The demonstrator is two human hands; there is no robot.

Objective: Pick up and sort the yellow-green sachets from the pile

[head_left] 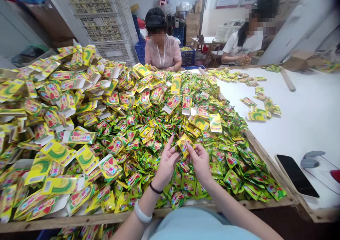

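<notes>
Bench (305, 126): white-topped, edged along the heaps by a wooden rail (261, 155).

Yellow printed cartons (58, 107): piled high to the left, many with white end flaps showing.

Green printed sachets (152, 162): heaped loose in the middle and to the right, beneath both hands.

Smartphone (296, 174): laid beyond the rail, dark screen up, well apart from the work.

Right hand (199, 159): thumb and fingers closed on the packet's right side.

Left hand (168, 159): fingers partly spread at the packet's left edge; whether it was gripped there could not be told.

Yellow packet (185, 145): held tilted above the sachets, printed face showing; carton or sachet not settled.

Handling note: a light pinch at the edges was judged best, so that thin packaging would not be creased. Steadying by both hands was advised, with the packet kept above the heap so that its edges were not snagged.
</notes>
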